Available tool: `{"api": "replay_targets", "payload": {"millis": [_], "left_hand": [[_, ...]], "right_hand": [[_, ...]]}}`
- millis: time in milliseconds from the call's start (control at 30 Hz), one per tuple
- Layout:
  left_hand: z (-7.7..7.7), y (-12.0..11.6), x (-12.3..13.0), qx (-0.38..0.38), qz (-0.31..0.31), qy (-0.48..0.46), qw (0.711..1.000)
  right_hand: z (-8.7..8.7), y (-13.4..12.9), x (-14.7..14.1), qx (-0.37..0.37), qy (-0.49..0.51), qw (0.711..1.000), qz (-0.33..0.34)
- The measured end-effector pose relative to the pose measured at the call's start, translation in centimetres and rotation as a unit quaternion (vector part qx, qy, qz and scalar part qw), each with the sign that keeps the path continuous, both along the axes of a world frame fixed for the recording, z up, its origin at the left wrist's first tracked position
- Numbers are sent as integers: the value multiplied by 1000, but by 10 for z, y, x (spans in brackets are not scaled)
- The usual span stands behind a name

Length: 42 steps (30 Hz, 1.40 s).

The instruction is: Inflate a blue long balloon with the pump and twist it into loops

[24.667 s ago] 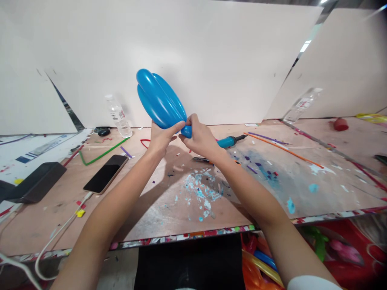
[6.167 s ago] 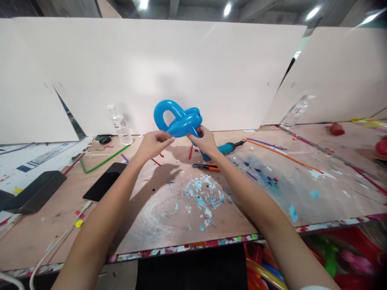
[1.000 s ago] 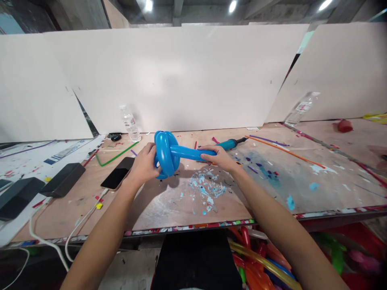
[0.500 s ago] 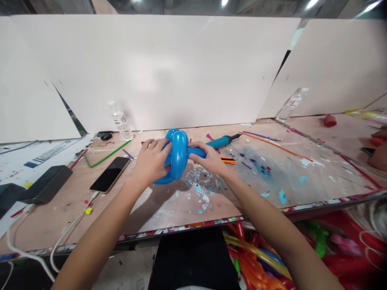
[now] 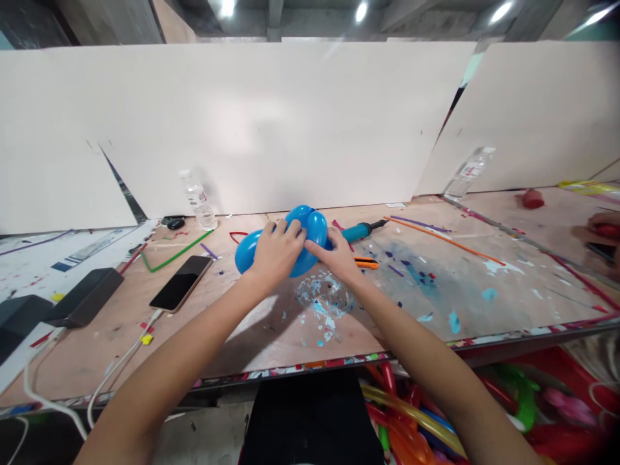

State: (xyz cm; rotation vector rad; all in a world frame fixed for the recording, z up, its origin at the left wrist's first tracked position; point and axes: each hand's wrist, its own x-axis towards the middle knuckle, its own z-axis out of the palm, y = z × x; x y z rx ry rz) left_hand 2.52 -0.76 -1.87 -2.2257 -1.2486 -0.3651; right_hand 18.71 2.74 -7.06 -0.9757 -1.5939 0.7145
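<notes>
A twisted blue balloon (image 5: 317, 227), bent into rounded loops, is between my two hands above the table. My left hand (image 5: 279, 248) is closed over its left part, with one lobe bulging out to the left. My right hand (image 5: 340, 256) grips the balloon's right side, thumb pointing toward my left fingers; the part under my palm is hidden. Just beyond the right hand lies a teal balloon pump (image 5: 359, 232) with a dark nozzle. An orange-handled cutter (image 5: 367, 263) rests beside the right wrist.
A phone (image 5: 181, 283) on a cable and a black box (image 5: 86, 298) lie at left. Water bottles (image 5: 197, 200) stand by the white board (image 5: 310, 123). An uninflated orange balloon (image 5: 450, 242) lies at right. Another person's hand (image 5: 603, 223) shows at the right edge. Balloons (image 5: 411, 420) fill the space below the table.
The balloon has turned, its loops now tilting to the right and a lobe showing at left. My left hand has moved right, closer to my right hand. The view has tilted up slightly.
</notes>
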Motion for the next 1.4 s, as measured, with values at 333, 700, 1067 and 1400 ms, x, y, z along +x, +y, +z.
{"api": "replay_targets", "payload": {"millis": [333,700,1067,1400], "left_hand": [[-10,35,-68,-2,72,-514,855],[-29,33,-141,-24,142,-838,525],[-34,10,-14,-12,43,-259,965],[-9,20,-21,-234,-51,-515,823]], "right_hand": [[-8,38,20,-141,340,928,-64],[-2,59,70,-94,495,863,-15],[11,22,43,-130,405,895,136],[-6,9,11,-207,282,891,291]]}}
